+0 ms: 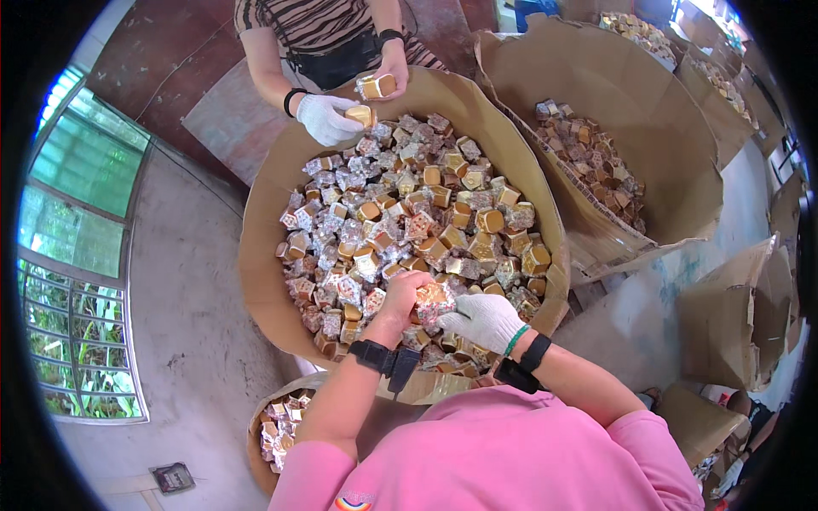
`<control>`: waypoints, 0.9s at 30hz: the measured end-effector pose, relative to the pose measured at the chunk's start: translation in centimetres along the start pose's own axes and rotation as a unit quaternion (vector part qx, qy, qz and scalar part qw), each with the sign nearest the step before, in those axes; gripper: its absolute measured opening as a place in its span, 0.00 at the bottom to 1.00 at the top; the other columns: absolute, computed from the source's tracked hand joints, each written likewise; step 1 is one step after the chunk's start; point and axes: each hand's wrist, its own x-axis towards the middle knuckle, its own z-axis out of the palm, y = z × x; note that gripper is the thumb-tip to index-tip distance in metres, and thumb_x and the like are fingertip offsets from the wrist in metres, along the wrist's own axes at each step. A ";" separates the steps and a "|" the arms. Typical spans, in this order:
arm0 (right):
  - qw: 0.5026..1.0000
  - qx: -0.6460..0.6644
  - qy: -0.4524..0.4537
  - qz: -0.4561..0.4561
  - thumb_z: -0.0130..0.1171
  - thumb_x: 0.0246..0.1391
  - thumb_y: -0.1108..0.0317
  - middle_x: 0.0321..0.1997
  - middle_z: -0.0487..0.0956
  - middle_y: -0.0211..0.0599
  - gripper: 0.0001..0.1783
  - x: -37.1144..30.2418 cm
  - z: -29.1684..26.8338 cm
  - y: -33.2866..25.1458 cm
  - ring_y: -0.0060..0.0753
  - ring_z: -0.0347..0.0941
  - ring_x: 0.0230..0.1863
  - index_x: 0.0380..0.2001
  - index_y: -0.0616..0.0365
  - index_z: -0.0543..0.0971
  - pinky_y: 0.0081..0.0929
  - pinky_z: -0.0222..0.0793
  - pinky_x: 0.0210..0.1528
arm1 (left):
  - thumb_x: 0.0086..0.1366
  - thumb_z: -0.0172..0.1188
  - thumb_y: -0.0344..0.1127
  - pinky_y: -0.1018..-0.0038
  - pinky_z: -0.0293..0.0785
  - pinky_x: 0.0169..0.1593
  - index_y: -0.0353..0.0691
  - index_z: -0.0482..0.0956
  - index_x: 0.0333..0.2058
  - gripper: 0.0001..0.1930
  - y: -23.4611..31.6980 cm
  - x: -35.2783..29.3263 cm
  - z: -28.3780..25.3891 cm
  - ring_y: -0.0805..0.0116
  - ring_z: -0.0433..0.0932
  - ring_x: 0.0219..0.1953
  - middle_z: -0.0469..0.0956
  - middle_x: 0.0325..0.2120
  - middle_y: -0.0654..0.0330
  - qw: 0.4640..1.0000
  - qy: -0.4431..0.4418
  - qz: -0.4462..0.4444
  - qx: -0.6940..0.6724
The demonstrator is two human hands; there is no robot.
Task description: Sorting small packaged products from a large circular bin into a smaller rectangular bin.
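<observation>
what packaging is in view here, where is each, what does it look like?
Big cardboard bin: centre, round, brown, heaped with small cube packets, gold and silvery-pink foil.
Second cardboard bin: upper right, brown, partly filled.
Third bin: lower left.
Packet: between left hand and gloved right hand.

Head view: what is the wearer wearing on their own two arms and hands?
The left hand is bare, with a black wrist strap carrying a small black device. The right hand wears a white knitted fabric glove, with a thin green band and a black wrist strap behind its cuff. Short pink shirt sleeves cover both upper arms; the forearms are uncovered.
</observation>
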 end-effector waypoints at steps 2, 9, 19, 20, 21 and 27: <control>1.000 0.013 0.010 -0.015 0.55 0.46 0.48 0.20 0.74 0.47 0.22 -0.2 0.3 -0.4 0.51 0.72 0.26 0.22 0.58 0.75 0.39 0.67 0.28 | 0.53 0.51 0.26 0.78 0.67 0.28 0.33 0.75 0.21 0.06 0.0 -0.3 -0.4 0.77 0.71 0.23 0.73 0.22 0.63 1.000 -0.012 -0.006 -0.005; 0.987 0.091 -0.088 -0.100 0.54 0.49 0.56 0.22 0.74 0.45 0.14 -0.9 -0.1 -1.5 0.46 0.72 0.25 0.27 0.57 0.76 0.34 0.68 0.29 | 0.56 0.50 0.28 0.75 0.73 0.32 0.33 0.74 0.24 0.06 -0.5 -1.6 -1.4 0.73 0.75 0.24 0.75 0.22 0.61 0.982 -0.145 -0.124 0.008; 0.989 0.137 -0.026 0.048 0.50 0.46 0.65 0.25 0.74 0.45 0.08 -1.1 3.4 7.7 0.49 0.72 0.31 0.24 0.59 0.74 0.36 0.67 0.33 | 0.56 0.51 0.37 0.63 0.75 0.24 0.37 0.71 0.33 0.10 -3.4 1.4 -3.7 0.65 0.77 0.24 0.76 0.25 0.60 0.969 0.110 -0.197 -0.099; 0.990 0.125 -0.031 0.057 0.50 0.46 0.65 0.26 0.75 0.45 0.09 -1.5 3.9 8.1 0.49 0.72 0.31 0.24 0.59 0.74 0.36 0.67 0.34 | 0.57 0.50 0.37 0.62 0.75 0.23 0.37 0.71 0.35 0.11 -2.4 1.4 -2.7 0.64 0.78 0.24 0.76 0.26 0.60 0.974 0.080 -0.197 -0.080; 0.987 0.155 -0.027 0.046 0.49 0.47 0.64 0.26 0.75 0.46 0.10 -2.1 4.4 8.2 0.50 0.72 0.32 0.24 0.60 0.74 0.37 0.67 0.35 | 0.60 0.45 0.35 0.62 0.76 0.32 0.36 0.72 0.36 0.11 -1.3 2.2 -0.7 0.65 0.78 0.28 0.77 0.29 0.59 0.975 0.091 -0.176 -0.096; 0.998 0.051 -0.041 0.014 0.48 0.47 0.63 0.28 0.75 0.48 0.11 -3.1 5.8 10.0 0.51 0.71 0.33 0.25 0.59 0.74 0.39 0.67 0.36 | 0.61 0.49 0.50 0.63 0.71 0.42 0.45 0.64 0.48 0.21 11.3 1.2 11.7 0.62 0.72 0.43 0.64 0.50 0.57 0.959 -0.208 0.025 -0.190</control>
